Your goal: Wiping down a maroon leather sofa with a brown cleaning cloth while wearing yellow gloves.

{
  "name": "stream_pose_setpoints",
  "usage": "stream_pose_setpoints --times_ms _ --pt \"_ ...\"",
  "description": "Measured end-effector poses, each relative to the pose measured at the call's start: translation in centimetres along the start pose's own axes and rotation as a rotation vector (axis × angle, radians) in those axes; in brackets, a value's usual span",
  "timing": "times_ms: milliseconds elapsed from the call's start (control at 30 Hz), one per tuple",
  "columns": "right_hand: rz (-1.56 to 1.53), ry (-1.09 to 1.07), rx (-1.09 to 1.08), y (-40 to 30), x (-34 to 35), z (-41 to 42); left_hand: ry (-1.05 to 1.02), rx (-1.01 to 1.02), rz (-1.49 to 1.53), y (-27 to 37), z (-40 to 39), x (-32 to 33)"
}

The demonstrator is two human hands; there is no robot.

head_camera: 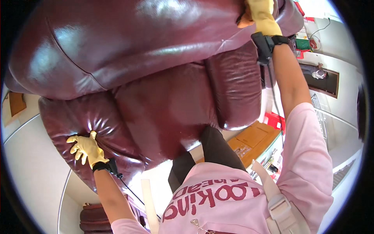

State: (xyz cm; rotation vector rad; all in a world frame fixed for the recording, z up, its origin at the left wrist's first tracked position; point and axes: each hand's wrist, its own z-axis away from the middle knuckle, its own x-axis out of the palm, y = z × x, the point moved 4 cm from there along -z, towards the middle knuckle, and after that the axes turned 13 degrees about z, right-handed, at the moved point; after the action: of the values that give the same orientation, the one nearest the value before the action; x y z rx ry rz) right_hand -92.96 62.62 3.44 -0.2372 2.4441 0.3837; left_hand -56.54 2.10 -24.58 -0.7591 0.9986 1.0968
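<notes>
A glossy maroon leather armchair (166,114) fills most of the view before me, with its padded backrest (117,41) at the top. My left hand (84,147), in a yellow glove, presses fingers spread on the creased left armrest (99,117). My right hand (261,13), also gloved in yellow, is up at the right end of the backrest, partly cut off by the top edge. Under it shows an orange-brown cloth (246,20), gripped against the leather. The right armrest (236,87) lies below that arm. One dark-trousered leg (217,143) meets the seat's front edge.
A wooden-topped cabinet (251,137) stands to the right, with a red container (274,120) beside it. Further right are a metal rack (320,117) and a dark framed panel (321,80). More maroon seating (96,218) appears at lower left. Black cables run from both wrist straps.
</notes>
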Motion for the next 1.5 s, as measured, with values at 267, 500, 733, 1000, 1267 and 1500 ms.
stream_pose_setpoints --times_ms 267,500,733,1000,1267,1500 --pt "0.059 -0.318 0.07 8.4 0.5 6.7 0.022 0.068 0.056 -1.1 1.3 -0.5" --pt "0.198 -0.861 0.194 8.3 -9.2 31.7 0.118 0.269 0.041 -4.0 3.5 -0.6" --pt "0.36 -1.226 0.152 3.5 -11.8 47.2 0.062 0.785 0.073 -6.9 18.5 7.0" --pt "0.065 -1.074 -0.358 -3.2 -4.4 45.2 -0.545 0.423 -0.082 -6.5 33.8 20.8" --pt "0.212 -1.104 -0.524 -9.4 9.0 44.6 -0.631 0.198 -0.163 -6.3 33.6 25.2" --pt "-0.189 -0.898 -0.45 -8.0 5.3 41.2 -0.656 0.13 -0.187 -6.2 33.3 24.6"
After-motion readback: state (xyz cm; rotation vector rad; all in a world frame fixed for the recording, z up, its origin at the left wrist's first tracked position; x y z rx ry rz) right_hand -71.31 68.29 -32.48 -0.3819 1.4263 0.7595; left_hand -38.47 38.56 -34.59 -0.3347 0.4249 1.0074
